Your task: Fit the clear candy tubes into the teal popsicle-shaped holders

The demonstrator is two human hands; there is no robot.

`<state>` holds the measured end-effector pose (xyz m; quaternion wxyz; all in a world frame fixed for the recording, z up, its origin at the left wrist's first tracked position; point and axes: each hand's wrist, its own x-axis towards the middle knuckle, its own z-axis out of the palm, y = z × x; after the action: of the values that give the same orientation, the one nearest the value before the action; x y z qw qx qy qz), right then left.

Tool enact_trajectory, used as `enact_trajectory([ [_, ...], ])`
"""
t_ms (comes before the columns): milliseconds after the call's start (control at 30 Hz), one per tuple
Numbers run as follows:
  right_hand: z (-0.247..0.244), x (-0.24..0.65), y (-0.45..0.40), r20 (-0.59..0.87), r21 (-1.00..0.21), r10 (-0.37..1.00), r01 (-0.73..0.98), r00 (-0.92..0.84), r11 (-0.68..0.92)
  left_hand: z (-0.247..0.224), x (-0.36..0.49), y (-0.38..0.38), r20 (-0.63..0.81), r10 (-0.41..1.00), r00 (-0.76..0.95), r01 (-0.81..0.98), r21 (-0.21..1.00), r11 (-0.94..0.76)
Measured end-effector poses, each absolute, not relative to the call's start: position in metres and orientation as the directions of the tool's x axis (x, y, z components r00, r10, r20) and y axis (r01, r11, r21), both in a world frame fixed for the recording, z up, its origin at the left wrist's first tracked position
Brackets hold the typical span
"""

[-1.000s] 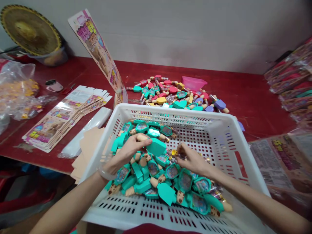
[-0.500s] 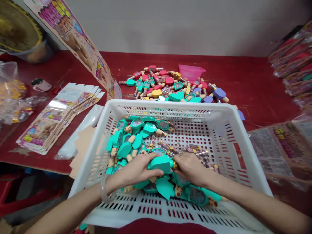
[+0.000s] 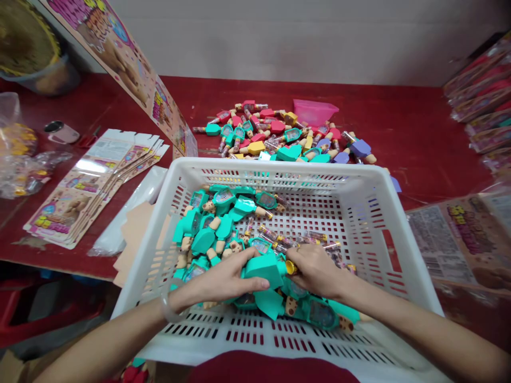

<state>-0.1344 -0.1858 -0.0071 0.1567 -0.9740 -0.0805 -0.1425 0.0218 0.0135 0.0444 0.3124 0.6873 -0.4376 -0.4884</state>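
Note:
My left hand (image 3: 235, 274) is closed around a teal plastic toy piece (image 3: 265, 270), with the thumb along its near side. My right hand (image 3: 315, 268) grips a small tube with a yellow end (image 3: 291, 267), held right beside the neck of the teal piece; most of the tube is hidden by my fingers. Both hands are over a white slotted basket (image 3: 403, 234). Around them in the basket lie several teal pieces with tan, brown-spotted stems (image 3: 203, 240) and, to the right, several loose clear tubes with dark filling (image 3: 315, 234).
Behind the basket, mixed red, yellow, teal and purple toys (image 3: 277, 127) lie near a pink scoop-like container (image 3: 315, 111). On the left are printed cards (image 3: 80, 197), an upright printed panel (image 3: 139, 85) and a mug (image 3: 62, 132). Packaged goods (image 3: 483, 96) stand on the right.
The tube's yellow end has tilted toward me and shows more of its round face beside the teal piece's neck. My hands stay nearly in place; the view has shifted slightly.

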Motion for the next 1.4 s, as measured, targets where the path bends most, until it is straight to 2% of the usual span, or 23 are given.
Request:
enact_trajectory([
  [200,-0.010,-0.141,-0.175,0.280,-0.137,0.192,0.237,0.941,-0.962,0.041,0.007,0.015,-0.369,-0.920,0.135,-0.434,0.812,-0.389],
  [433,-0.003,-0.149,-0.171,0.147,-0.107,0.161,0.178,0.976,-0.978,0.036,-0.007,0.019,-0.364,-0.916,0.167,-0.578,0.717,-0.390],
  [500,0.000,-0.151,-0.169,0.102,-0.105,0.158,0.169,0.982,-0.980,0.037,-0.009,0.018,-0.368,-0.914,0.168,-0.572,0.719,-0.395],
  [600,0.005,-0.154,-0.164,0.003,-0.103,0.191,0.190,0.982,-0.976,0.036,-0.008,0.017,-0.408,-0.901,0.146,-0.406,0.806,-0.430],
  [667,0.008,-0.156,-0.160,-0.065,-0.110,0.204,0.196,0.977,-0.974,0.034,-0.007,0.016,-0.480,-0.873,0.083,-0.192,0.852,-0.486],
  [767,0.013,-0.157,-0.156,-0.170,-0.161,0.201,0.174,0.965,-0.971,0.032,-0.006,0.015,-0.610,-0.785,-0.111,0.119,0.776,-0.620],
  [833,0.016,-0.157,-0.154,-0.246,-0.192,0.187,0.142,0.951,-0.971,0.032,-0.007,0.015,-0.635,-0.752,-0.177,0.180,0.731,-0.659],
  [900,0.018,-0.156,-0.154,-0.318,-0.214,0.149,0.082,0.936,-0.973,0.033,-0.008,0.015,-0.594,-0.801,-0.082,0.064,0.798,-0.599],
  [967,0.018,-0.154,-0.154,-0.390,-0.250,0.090,-0.011,0.916,-0.968,0.033,-0.010,0.017,-0.481,-0.875,0.052,-0.243,0.844,-0.478],
  [1000,0.017,-0.152,-0.155,-0.422,-0.285,0.063,-0.066,0.905,-0.956,0.032,-0.010,0.017,-0.405,-0.911,0.072,-0.424,0.815,-0.396],
  [1067,0.016,-0.149,-0.156,-0.484,-0.390,0.038,-0.176,0.874,-0.904,0.029,-0.008,0.020,-0.294,-0.956,0.001,-0.694,0.688,-0.212],
  [1133,0.013,-0.144,-0.159,-0.555,-0.488,0.058,-0.268,0.830,-0.831,0.026,-0.006,0.021,-0.249,-0.965,-0.080,-0.787,0.610,-0.092],
  [1167,0.012,-0.142,-0.160,-0.590,-0.521,0.082,-0.301,0.803,-0.799,0.025,-0.004,0.021,-0.247,-0.965,-0.085,-0.790,0.607,-0.086],
  [1233,0.009,-0.140,-0.163,-0.615,-0.534,0.112,-0.308,0.780,-0.788,0.023,-0.001,0.020,-0.268,-0.963,-0.033,-0.747,0.646,-0.155],
  [1300,0.005,-0.139,-0.165,-0.541,-0.488,0.112,-0.202,0.833,-0.849,0.022,0.002,0.017,-0.333,-0.942,0.047,-0.623,0.727,-0.289],
  [1400,0.000,-0.140,-0.169,-0.294,-0.281,0.123,0.038,0.948,-0.959,0.017,0.006,0.012,-0.553,-0.832,0.045,-0.186,0.813,-0.551],
])
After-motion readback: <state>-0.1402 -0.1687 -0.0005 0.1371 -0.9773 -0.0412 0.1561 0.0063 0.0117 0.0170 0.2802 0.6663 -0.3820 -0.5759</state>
